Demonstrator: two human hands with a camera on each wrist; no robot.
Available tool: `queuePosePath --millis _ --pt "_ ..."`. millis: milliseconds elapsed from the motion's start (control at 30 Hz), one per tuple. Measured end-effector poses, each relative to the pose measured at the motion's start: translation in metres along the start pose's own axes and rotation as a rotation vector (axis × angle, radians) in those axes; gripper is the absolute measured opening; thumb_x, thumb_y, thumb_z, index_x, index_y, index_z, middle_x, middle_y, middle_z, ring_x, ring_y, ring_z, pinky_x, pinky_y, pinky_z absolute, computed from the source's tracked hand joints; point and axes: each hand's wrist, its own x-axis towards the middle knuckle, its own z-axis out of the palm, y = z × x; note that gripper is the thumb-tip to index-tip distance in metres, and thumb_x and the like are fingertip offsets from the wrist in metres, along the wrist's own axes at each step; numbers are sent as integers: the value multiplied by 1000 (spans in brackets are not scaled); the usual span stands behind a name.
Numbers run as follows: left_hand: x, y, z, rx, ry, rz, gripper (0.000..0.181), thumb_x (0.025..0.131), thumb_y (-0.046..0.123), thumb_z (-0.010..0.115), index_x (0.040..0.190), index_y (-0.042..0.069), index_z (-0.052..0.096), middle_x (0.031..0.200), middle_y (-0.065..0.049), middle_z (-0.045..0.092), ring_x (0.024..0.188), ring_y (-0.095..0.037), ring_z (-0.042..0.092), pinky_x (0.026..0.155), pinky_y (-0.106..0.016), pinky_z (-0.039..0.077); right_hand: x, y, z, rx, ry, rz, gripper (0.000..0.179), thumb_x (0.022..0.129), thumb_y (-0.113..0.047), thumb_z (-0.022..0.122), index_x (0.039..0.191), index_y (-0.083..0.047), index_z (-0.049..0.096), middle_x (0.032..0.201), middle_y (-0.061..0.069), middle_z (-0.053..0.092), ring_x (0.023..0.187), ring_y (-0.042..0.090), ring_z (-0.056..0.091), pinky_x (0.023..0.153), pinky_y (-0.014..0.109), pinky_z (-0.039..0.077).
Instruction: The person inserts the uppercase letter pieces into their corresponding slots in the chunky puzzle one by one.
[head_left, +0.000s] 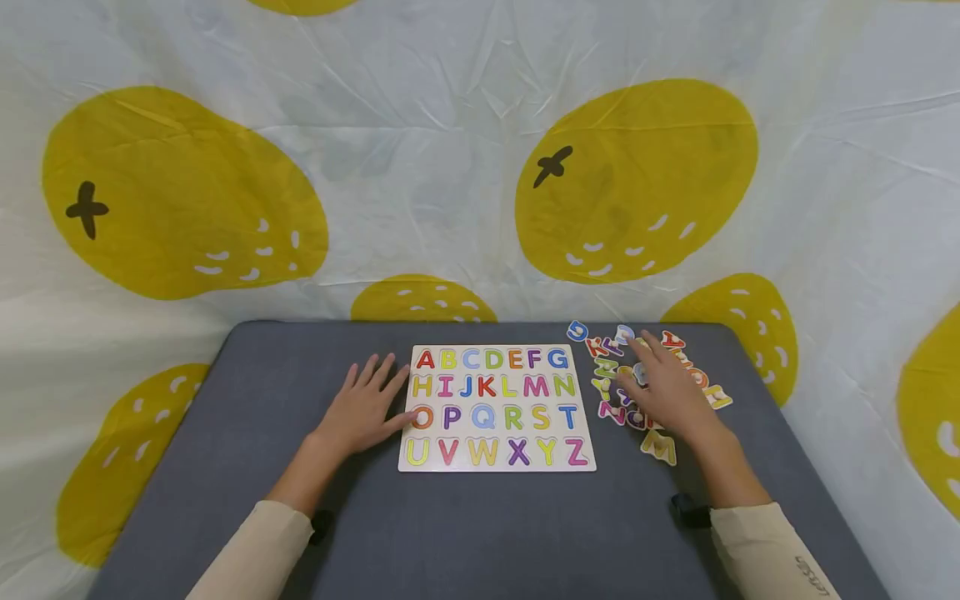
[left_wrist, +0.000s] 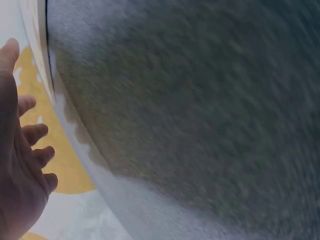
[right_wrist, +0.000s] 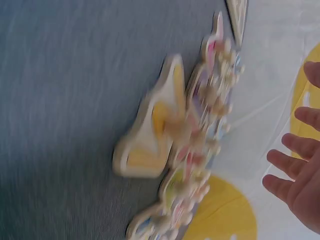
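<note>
A white alphabet puzzle board (head_left: 465, 403) lies on the table, printed A to Z in four coloured rows. My left hand (head_left: 365, 408) is at its left side with fingers spread, the thumb tip overlapping the edge by the O. In the left wrist view that hand (left_wrist: 22, 165) has nothing in its grasp. Over the loose letter pieces right of the board is my right hand (head_left: 667, 392), fingers extended and hiding part of the pile. The right wrist view shows the hand (right_wrist: 300, 175) raised above the pieces. Nearest that camera is a yellow letter piece (right_wrist: 137, 160) with a round knob.
A blue G piece (head_left: 577, 331) lies at the far end of the pile, by the back edge of the grey table (head_left: 495, 533). A yellow piece (head_left: 717, 397) marks the pile's right side. Behind the table hangs a white cloth (head_left: 420, 192) with large yellow fruit shapes.
</note>
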Motion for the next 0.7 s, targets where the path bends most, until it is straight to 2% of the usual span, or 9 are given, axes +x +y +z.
queuePosePath --millis 200,367,600,700 --pt "-1 -7 5 -30 3 40 87 98 68 54 164 17 31 170 -16 26 158 -43 20 124 -65 19 1 26 -11 85 21 45 70 103 -30 63 157 4 35 159 36 30 140 62 32 109 78 28" --pt "1 -12 11 -99 -2 63 84 99 65 55 164 17 31 170 -16 26 158 -43 20 124 -66 18 4 47 -20 79 19 89 69 104 -29 63 156 5 35 154 37 35 139 59 34 109 76 30" --pt "2 -18 15 -130 -4 100 80 101 61 55 164 18 31 170 -15 26 157 -43 21 124 -65 19 14 74 -29 104 -40 150 73 107 -42 54 158 6 31 152 39 35 136 58 37 108 75 32" --pt "3 -19 15 -133 -8 118 78 102 58 55 164 17 32 170 -16 27 157 -44 22 124 -64 21 18 88 -29 115 -67 168 73 108 -42 53 158 7 30 152 39 36 133 57 43 107 74 35"
